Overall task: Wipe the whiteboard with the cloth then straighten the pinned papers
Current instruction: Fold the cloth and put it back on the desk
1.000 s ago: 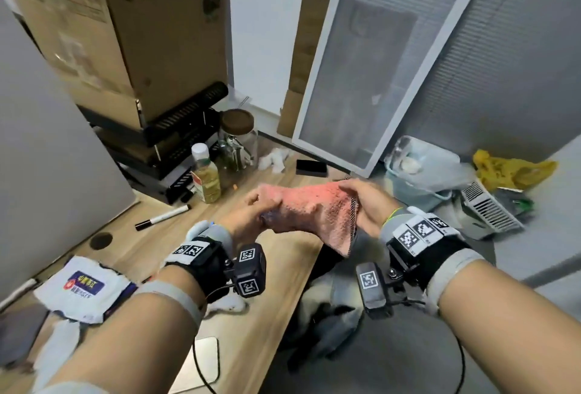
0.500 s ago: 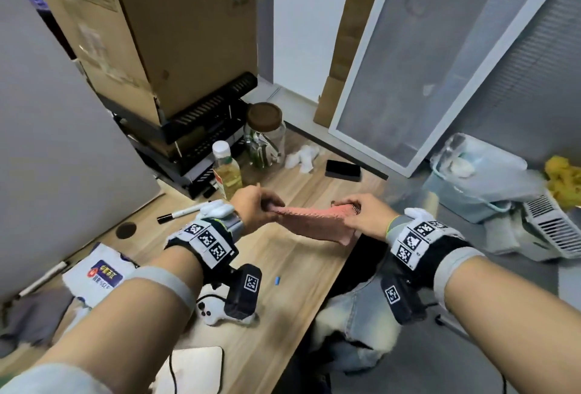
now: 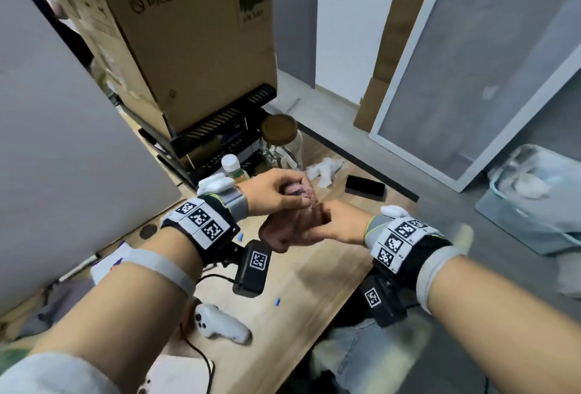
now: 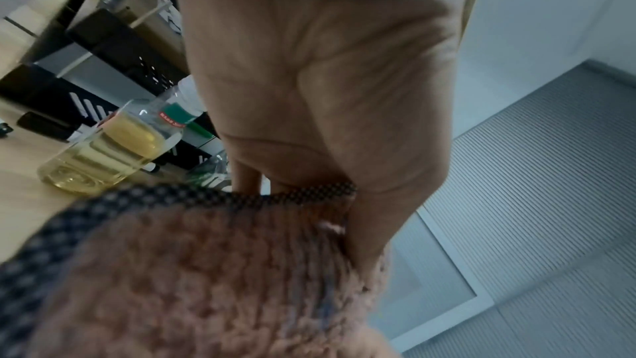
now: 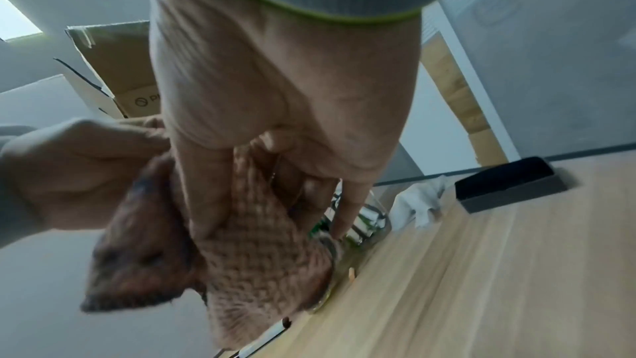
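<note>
A pink knitted cloth (image 3: 281, 231) with a dark checked edge hangs bunched between my two hands above the wooden desk (image 3: 314, 283). My left hand (image 3: 300, 194) grips its upper end from the left, fingers curled over it. My right hand (image 3: 317, 216) pinches it from the right, just below the left. In the left wrist view the cloth (image 4: 206, 268) fills the lower frame under my left hand (image 4: 344, 214). The right wrist view shows my right hand (image 5: 261, 214) with thumb and fingers closed on the cloth (image 5: 265, 255). A large pale board (image 3: 63, 142) stands at the left.
On the desk's far end stand a cardboard box (image 3: 195, 41) on black trays, a glass jar (image 3: 279, 142), a bottle of yellow liquid (image 4: 103, 151), crumpled tissue (image 3: 323, 168) and a black block (image 3: 364, 187). A white controller (image 3: 220, 324) lies near me. A framed panel (image 3: 471, 63) leans at the right.
My hands have come together, so the cloth that was stretched between them is now bunched up. The left hand now sits above the right.
</note>
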Motion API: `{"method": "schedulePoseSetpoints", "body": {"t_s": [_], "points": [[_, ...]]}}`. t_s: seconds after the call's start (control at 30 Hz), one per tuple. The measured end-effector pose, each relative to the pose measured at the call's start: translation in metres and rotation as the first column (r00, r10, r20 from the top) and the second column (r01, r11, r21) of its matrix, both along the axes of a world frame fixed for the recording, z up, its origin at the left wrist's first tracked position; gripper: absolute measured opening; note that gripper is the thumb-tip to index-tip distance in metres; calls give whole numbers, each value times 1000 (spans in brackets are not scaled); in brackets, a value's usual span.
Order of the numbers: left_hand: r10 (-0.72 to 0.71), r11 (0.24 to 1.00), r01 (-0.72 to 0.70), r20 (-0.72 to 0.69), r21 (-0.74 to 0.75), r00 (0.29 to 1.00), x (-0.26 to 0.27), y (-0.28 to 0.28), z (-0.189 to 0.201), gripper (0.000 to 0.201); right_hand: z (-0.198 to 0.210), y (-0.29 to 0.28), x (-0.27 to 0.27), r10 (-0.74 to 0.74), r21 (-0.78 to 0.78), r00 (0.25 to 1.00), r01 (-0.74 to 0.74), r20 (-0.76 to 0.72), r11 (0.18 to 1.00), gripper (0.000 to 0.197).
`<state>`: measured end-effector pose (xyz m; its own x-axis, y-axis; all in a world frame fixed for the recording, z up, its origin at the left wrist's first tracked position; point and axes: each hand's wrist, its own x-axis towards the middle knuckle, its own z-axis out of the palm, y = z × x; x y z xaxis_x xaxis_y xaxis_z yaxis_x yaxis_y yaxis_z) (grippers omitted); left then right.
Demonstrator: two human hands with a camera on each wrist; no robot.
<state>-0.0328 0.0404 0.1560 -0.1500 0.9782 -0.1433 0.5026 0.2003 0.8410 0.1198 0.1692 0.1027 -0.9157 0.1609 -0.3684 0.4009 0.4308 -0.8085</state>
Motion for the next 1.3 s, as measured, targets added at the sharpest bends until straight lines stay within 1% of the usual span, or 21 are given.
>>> {"method": "schedulePoseSetpoints", "body": {"t_s": [0.07,0.13,0.17,0.23,0.3,0.37,0.43,0.5,0.57,0.67,0.73,0.77,0.87,0.93,0.97,1.03,1.07,1.13,1.2,1.27,1.3], "points": [[89,994,-86,-40,60,995,-13,-1,0,10,-6,-3,-3,-43,-69,999,42,-13,997,28],[325,938,-307,-105,160,940,-23,-4,-10,22,-12,-6,-6,-151,-218,987,136,-52,966,32],[490,862,-463,-107,205,865,-25,-6,-19,28,-13,-8,-7,-223,-279,973,197,-64,940,34],[760,645,-744,-53,171,647,-25,-11,-39,35,-18,-9,-10,-355,-380,934,313,-44,870,36],[844,536,-833,64,-141,532,-22,-20,-58,41,-21,-11,-11,-457,-462,889,401,-11,791,26],[796,589,-601,257,-541,548,-12,-35,-75,63,-18,-18,-10,-544,-519,839,477,28,709,12],[695,683,-329,442,-653,567,1,-43,-89,89,-18,-23,-7,-595,-597,800,517,81,613,16],[641,763,-322,586,-561,496,10,-39,-102,88,-20,-23,-4,-615,-659,780,522,112,542,20],[576,810,-406,705,-424,414,14,-32,-106,68,-23,-23,-2,-640,-688,758,534,131,492,21],[508,828,-445,792,-340,340,16,-25,-109,37,-25,-28,0,-679,-653,725,571,115,498,20],[492,831,-470,789,-298,369,20,-27,-107,13,-31,-30,1,-714,-588,697,607,71,534,15],[490,830,-484,775,-276,399,20,-27,-107,13,-34,-30,3,-718,-519,695,626,34,581,13],[521,789,-582,715,-196,466,18,-27,-107,20,-45,-26,6,-705,-282,708,670,-34,687,30],[615,706,-684,639,-184,462,16,-26,-108,35,-50,-23,10,-720,-226,694,696,-32,681,28],[652,684,-708,581,-173,488,15,-26,-110,46,-51,-22,12,-715,-210,699,694,-33,688,36],[636,731,-674,467,-109,615,12,-27,-110,59,-55,-22,14,-645,-139,762,633,-65,762,54],[595,784,-618,359,-63,719,10,-27,-113,60,-59,-20,15,-603,-84,793,597,-82,797,55],[468,883,-470,-46,-19,882,4,-28,-112,52,-61,-19,16,-528,102,843,537,-105,837,38],[332,928,-370,-350,-44,876,1,-31,-112,38,-59,-20,19,-492,222,865,502,-102,836,21],[261,942,-324,-416,-87,871,-3,-31,-118,21,-62,-19,20,-487,249,868,495,-97,833,15],[276,939,-332,-371,-95,887,-6,-31,-123,15,-65,-17,20,-476,243,874,484,-93,841,13]]}}
